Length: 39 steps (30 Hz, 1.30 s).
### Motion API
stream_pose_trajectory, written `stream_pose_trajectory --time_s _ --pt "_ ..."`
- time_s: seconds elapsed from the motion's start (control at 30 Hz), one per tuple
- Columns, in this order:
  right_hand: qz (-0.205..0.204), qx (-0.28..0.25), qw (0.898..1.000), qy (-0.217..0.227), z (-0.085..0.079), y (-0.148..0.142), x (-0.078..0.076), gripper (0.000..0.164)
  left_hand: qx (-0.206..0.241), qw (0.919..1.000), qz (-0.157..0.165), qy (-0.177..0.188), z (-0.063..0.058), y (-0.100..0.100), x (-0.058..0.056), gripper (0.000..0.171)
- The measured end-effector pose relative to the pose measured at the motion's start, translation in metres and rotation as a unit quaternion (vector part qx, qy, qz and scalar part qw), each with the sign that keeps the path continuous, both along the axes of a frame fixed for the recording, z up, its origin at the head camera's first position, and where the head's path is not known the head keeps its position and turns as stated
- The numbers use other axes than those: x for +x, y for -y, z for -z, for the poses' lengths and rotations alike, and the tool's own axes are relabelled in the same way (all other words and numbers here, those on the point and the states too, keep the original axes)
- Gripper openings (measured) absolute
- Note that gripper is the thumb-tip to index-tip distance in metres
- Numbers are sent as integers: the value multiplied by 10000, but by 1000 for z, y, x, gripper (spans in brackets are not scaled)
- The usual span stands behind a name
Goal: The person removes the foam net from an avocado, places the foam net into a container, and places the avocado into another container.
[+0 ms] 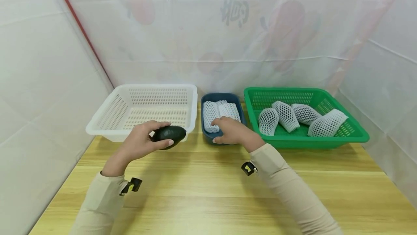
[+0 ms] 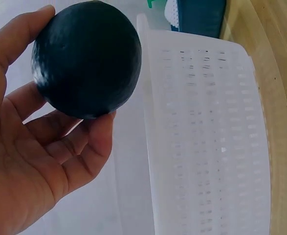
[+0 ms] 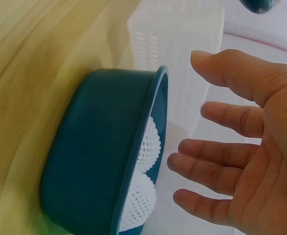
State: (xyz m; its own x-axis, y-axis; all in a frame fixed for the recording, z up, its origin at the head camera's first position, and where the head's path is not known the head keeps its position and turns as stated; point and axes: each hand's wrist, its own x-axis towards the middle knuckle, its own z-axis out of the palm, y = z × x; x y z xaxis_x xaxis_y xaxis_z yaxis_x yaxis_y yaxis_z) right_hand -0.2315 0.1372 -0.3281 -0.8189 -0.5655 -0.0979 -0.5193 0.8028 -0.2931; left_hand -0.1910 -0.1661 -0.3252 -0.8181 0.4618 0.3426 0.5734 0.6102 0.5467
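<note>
My left hand (image 1: 143, 140) grips a dark, smooth avocado (image 1: 169, 135), thumb on the near side and fingers around the far side. It is held in the air by the front rim of the white basket (image 1: 114, 132); the left wrist view shows the avocado (image 2: 87, 58) from one end. Over a small dark blue bin (image 1: 241, 109) hovers my right hand (image 1: 232, 131), its fingers spread and loosely bent. Flat white foam net sleeves (image 1: 211, 113) lie in that bin. In the right wrist view, a gap separates the fingertips from the sleeves (image 3: 139, 200).
At the right stands a green basket (image 1: 306, 141) holding several plump foam nets (image 1: 286, 115) with something darker showing through the mesh. All three containers sit in a row on a wooden table (image 1: 195, 191), before a pale sheet (image 1: 182, 36) hanging behind.
</note>
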Motion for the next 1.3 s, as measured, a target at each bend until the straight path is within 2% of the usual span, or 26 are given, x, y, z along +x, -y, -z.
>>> stream_pose_trajectory --time_s 0.27,0.6,0.9,1.13,1.3 --pt "-73 58 9996 -279 3 9 4 54 93 9993 -287 -241 -1 3 -3 50" --pt "-37 178 9992 -364 -2 23 7 52 96 9976 -674 -136 -1 6 -11 53" --pt "-20 221 9988 -427 -3 31 7 52 336 9947 -925 -308 1 10 -22 52" --pt "-77 343 9975 -608 -8 41 1 50 306 9930 -1121 -232 -1 12 -31 54" --pt "-54 349 9977 -577 -11 45 0 52 232 9926 -1184 -95 -1 12 -37 55"
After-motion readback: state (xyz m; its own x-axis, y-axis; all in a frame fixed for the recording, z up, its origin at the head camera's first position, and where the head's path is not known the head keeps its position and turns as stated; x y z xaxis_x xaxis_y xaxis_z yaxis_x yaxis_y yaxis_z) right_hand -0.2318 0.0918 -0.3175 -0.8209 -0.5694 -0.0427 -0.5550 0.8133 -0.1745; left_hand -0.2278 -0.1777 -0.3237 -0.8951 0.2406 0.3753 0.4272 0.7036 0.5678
